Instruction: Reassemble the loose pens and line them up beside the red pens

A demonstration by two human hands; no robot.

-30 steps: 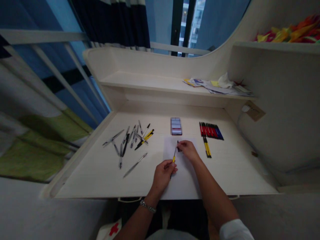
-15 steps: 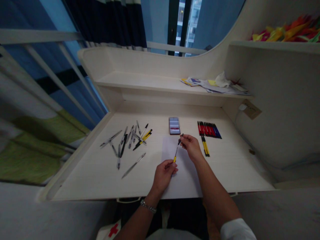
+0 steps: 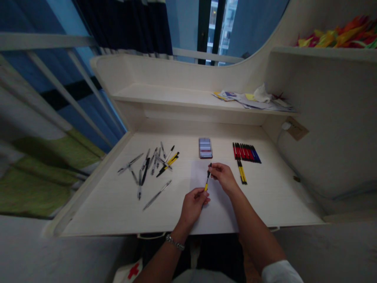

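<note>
My left hand (image 3: 194, 201) is closed round the yellow barrel of a pen (image 3: 206, 187), tilted with its upper end away from me. Above it, my right hand (image 3: 223, 175) pinches a black pen part (image 3: 209, 169) that looks like the pen's upper end or cap. A thin dark refill shows between this part and the yellow barrel. Both hands are over a white sheet of paper (image 3: 216, 212). To the right, two yellow-and-black pens (image 3: 242, 173) lie side by side below a row of red and blue pens (image 3: 246, 152).
Left on the desk are a loose pile of clear, black and yellow pens (image 3: 153, 163) and a single clear pen (image 3: 157, 195). A phone (image 3: 205, 148) lies beyond the paper. Papers (image 3: 250, 101) and a crumpled tissue rest on the back shelf (image 3: 165, 94).
My right hand has moved down and slightly left, bringing the black part closer to the yellow barrel. Less of the refill shows between them. My left hand has stayed nearly still.
</note>
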